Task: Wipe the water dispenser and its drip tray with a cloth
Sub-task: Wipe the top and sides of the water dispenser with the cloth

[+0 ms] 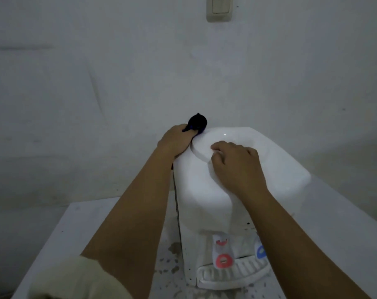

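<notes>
My left hand (174,140) grips the dark cloth (197,123) at the dispenser (204,186) top's far left; right hand (235,162) fingers curl over the lid, holding nothing. Hard wiping could tip it.

**Both hands on top of the water dispenser**

The white water dispenser (207,190) stands on a speckled white table (60,231) against a pale wall (118,72). At the dispenser's top left rear corner, the left hand (175,141) grips a dark blue cloth (197,124), bunched and sticking up behind the fingers. The right hand (235,162) rests with curled fingers on the round raised lid (211,143) on the dispenser's top. Low on the dispenser's front sit a red tap (223,258), a blue tap (260,251) and the ribbed drip tray (228,275). A wall switch (219,8) is mounted high above the dispenser.
</notes>
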